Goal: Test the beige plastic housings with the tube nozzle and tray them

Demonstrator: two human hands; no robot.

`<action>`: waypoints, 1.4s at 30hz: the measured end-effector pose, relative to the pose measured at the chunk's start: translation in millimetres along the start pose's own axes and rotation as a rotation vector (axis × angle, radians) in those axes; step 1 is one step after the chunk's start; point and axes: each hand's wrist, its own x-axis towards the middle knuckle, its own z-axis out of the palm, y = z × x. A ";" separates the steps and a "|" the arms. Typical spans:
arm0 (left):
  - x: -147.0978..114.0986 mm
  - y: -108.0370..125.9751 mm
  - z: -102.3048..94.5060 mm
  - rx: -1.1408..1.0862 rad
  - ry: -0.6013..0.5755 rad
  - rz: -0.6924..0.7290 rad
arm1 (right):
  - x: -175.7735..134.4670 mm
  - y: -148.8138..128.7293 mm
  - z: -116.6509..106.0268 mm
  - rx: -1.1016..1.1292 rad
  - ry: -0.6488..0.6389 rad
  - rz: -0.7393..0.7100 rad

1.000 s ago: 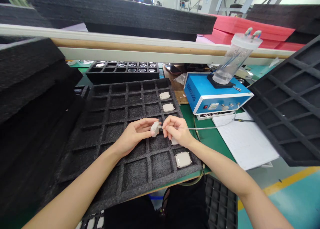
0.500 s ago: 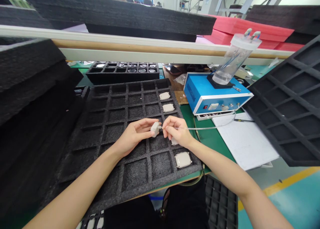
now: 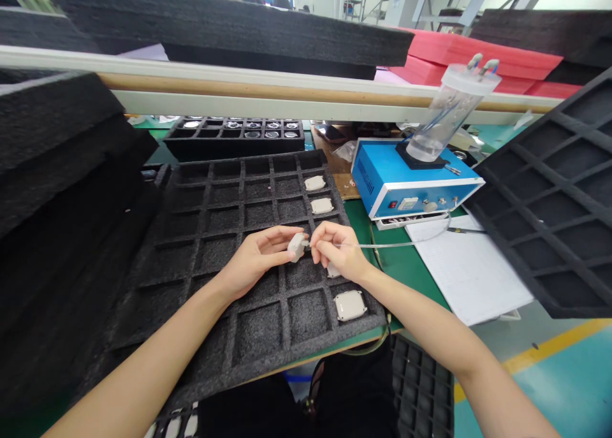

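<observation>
Between its thumb and fingers, my left hand (image 3: pixel 261 256) grips a beige watch case (image 3: pixel 297 247) on edge above the foam tray. My right hand (image 3: pixel 338 250) is closed on the end of a thin clear tube (image 3: pixel 389 245), with its tip against the side of the case. The tube runs right to a blue machine (image 3: pixel 415 176). Below both hands lies the black foam tray (image 3: pixel 308 313) with square pockets. Along its right column lie similar cases, one (image 3: pixel 350 305) near the front edge and another (image 3: pixel 333 270) partly hidden under my right hand.
A clear cylinder (image 3: pixel 437 116) stands on the blue machine. White paper (image 3: pixel 471 275) with a pen lies to the right. Black foam trays (image 3: pixel 62 170) are stacked at left, and another tray (image 3: pixel 559 189) leans at far right. A smaller tray (image 3: pixel 234 146) of round parts sits behind.
</observation>
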 end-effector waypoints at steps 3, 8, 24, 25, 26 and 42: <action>0.2 -0.7 -0.2 -0.004 -0.012 -0.004 | 0.0 -0.1 -0.3 -0.001 0.000 0.000; 0.1 -0.7 -0.2 0.002 -0.010 0.002 | 0.2 -0.3 -0.2 -0.007 -0.001 0.006; -0.3 -0.6 -0.7 0.018 -0.011 0.004 | -0.4 0.8 -0.2 -0.004 -0.005 -0.009; -0.3 -0.3 -0.5 0.015 -0.010 0.003 | -0.4 0.8 -0.2 -0.004 -0.006 -0.009; -0.3 -0.1 -0.3 0.013 -0.009 0.003 | -0.4 0.8 -0.2 -0.004 -0.006 -0.007; 0.2 0.0 -0.5 0.020 -0.013 0.009 | 0.0 0.7 0.2 -0.001 -0.003 0.008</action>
